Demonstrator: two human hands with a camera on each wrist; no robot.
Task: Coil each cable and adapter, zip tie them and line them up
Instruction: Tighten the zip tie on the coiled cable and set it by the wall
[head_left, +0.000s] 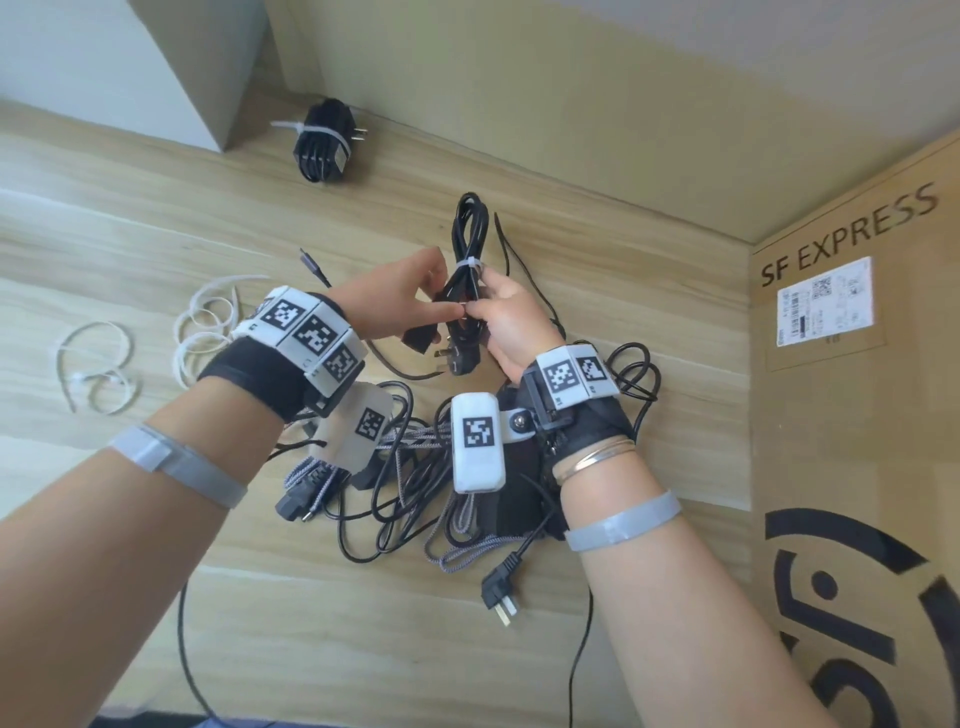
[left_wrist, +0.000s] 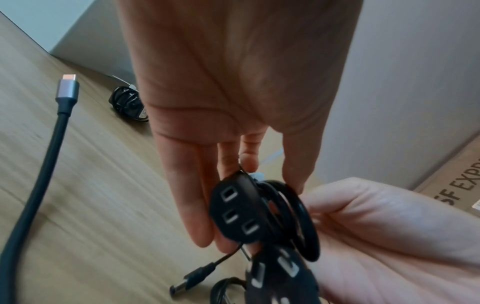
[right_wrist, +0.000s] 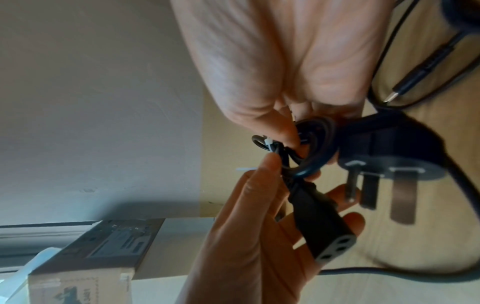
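Both hands hold up a coiled black power cable (head_left: 470, 223) above the wooden table (head_left: 156, 218). A white zip tie (head_left: 470, 264) circles the coil's middle; its head (right_wrist: 269, 143) shows in the right wrist view. My left hand (head_left: 441, 291) pinches the bundle just below the tie, thumb in front and fingers behind the socket connector (right_wrist: 327, 232). My right hand (head_left: 483, 296) grips the coil from the other side, fingers curled round the loops (right_wrist: 311, 144). The three-pin plug (right_wrist: 389, 148) hangs below the right palm.
One tied black adapter bundle (head_left: 322, 143) lies at the back by the wall. Loose white zip ties (head_left: 208, 322) lie at the left. A tangle of cables (head_left: 415, 478) sits beneath my wrists. A cardboard SF Express box (head_left: 857, 415) stands at the right.
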